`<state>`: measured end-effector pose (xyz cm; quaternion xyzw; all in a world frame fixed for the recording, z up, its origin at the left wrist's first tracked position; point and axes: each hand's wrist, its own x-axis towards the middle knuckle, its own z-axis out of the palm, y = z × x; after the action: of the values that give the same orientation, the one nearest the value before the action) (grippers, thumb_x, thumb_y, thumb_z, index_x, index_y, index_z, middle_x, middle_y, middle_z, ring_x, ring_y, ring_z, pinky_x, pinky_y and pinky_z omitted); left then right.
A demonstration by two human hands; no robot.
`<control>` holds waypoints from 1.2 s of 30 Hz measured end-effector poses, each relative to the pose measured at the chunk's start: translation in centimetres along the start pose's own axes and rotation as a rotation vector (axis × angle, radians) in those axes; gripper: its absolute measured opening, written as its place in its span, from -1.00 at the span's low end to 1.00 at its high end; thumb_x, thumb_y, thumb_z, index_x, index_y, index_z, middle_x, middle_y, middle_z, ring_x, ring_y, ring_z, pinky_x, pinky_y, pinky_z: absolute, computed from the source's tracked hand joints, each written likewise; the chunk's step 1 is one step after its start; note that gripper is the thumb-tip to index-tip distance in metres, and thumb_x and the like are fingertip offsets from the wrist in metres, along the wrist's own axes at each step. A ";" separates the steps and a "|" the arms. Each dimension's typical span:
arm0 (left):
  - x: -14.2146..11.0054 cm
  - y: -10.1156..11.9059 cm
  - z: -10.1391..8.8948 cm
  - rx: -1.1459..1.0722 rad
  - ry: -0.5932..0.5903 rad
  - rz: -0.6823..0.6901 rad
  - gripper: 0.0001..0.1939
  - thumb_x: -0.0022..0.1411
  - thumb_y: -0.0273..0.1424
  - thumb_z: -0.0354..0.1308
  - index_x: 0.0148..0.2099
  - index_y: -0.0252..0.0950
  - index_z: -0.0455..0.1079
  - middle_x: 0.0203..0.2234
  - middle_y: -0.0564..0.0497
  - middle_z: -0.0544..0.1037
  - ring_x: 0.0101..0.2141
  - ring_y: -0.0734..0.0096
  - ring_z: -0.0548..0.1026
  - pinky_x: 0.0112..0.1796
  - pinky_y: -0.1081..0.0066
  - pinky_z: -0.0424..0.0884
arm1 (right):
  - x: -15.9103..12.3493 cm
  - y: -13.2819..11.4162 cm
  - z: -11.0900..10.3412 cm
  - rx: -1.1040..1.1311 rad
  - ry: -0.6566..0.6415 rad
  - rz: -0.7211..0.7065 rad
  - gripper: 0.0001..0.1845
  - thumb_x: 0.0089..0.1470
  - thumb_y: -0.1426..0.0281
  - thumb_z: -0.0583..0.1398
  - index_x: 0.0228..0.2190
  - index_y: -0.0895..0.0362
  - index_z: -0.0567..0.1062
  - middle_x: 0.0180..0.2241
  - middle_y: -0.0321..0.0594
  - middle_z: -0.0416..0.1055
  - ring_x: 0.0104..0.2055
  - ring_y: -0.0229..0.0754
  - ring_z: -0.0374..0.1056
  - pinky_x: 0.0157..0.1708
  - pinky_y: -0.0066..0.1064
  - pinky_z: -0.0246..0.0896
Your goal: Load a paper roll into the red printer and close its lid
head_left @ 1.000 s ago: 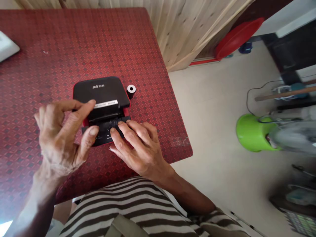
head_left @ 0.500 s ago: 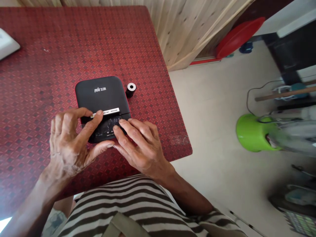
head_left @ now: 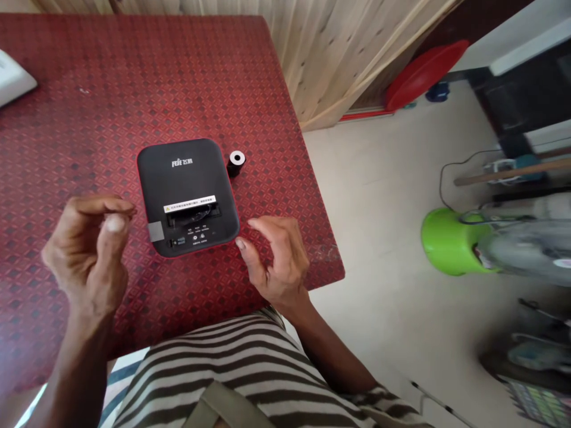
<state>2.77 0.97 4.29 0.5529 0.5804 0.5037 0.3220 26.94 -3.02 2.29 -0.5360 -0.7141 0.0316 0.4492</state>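
A flat black printer-like device [head_left: 182, 178] with red edging and rounded corners lies on the patterned red table [head_left: 111, 107]. Its slot [head_left: 196, 214] sits below a white label strip [head_left: 190, 204], and something clear and glossy shows in the slot. A grey patch [head_left: 156, 231] is on its lower left edge. My left hand [head_left: 93, 249] is off to the left of the device, fingers curled and thumb close to them; anything pinched there is too small to make out. My right hand [head_left: 279, 255] is at the device's lower right corner, thumb and index finger apart, holding nothing.
A small black roll with a white end [head_left: 236, 160] stands by the device's right side. A white object [head_left: 13, 80] lies at the table's far left. To the right, the floor has a green tub [head_left: 446, 241], a wooden stick [head_left: 513, 171] and a red basin [head_left: 426, 74].
Both hands have come off the device, the left moving left and the right moving right. The slot and panel markings they partly covered now show, and the glossy crinkles over the panel are gone.
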 end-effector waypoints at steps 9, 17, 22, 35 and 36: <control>-0.6 -1.6 1.6 -0.307 -0.078 -0.338 -0.73 0.11 -0.34 0.38 -0.17 -0.20 0.41 -0.36 0.06 0.40 -0.39 0.48 0.33 -0.39 0.43 0.30 | -1.2 -0.1 1.3 0.094 -0.126 0.134 -0.63 0.37 0.37 0.12 0.16 0.14 0.34 -0.16 -0.16 0.56 -0.33 -0.27 0.47 -0.23 -0.40 0.51; -1.3 -0.9 1.6 -0.216 -0.042 -0.305 -0.78 0.13 -0.42 0.33 -0.17 -0.18 0.41 -0.37 0.06 0.39 -0.38 0.46 0.35 -0.37 0.42 0.29 | -1.0 0.3 1.4 0.085 -0.147 0.085 -0.59 0.37 0.38 0.11 0.20 0.19 0.31 -0.09 -0.08 0.59 -0.30 -0.26 0.52 -0.18 -0.43 0.51; -1.5 -0.8 1.9 -0.203 -0.029 -0.294 -0.81 0.15 -0.42 0.32 -0.19 -0.21 0.40 -0.40 0.08 0.36 -0.41 0.50 0.29 -0.42 0.44 0.22 | -1.1 0.3 1.4 0.075 -0.144 0.085 -0.60 0.39 0.37 0.09 0.20 0.18 0.32 -0.12 -0.11 0.60 -0.28 -0.26 0.54 -0.17 -0.43 0.52; -1.2 0.4 2.7 -0.257 -0.005 -0.374 -0.79 0.04 -0.43 0.30 -0.26 -0.21 0.35 -0.40 0.07 0.33 -0.43 0.45 0.28 -0.40 0.44 0.20 | -1.1 0.6 1.6 0.136 -0.130 0.084 -0.59 0.40 0.34 0.09 0.22 0.13 0.28 -0.22 -0.17 0.58 -0.30 -0.26 0.52 -0.20 -0.43 0.54; -1.2 0.5 2.7 -0.264 -0.005 -0.382 -0.80 0.04 -0.43 0.29 -0.27 -0.21 0.35 -0.40 0.07 0.33 -0.42 0.44 0.29 -0.40 0.43 0.21 | -1.1 0.6 1.6 0.139 -0.130 0.086 -0.59 0.40 0.35 0.10 0.22 0.12 0.28 -0.23 -0.19 0.58 -0.31 -0.26 0.52 -0.21 -0.43 0.54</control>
<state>5.69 0.40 3.74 0.3874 0.6029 0.5039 0.4822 26.36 -2.91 0.37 -0.5307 -0.7141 0.1349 0.4361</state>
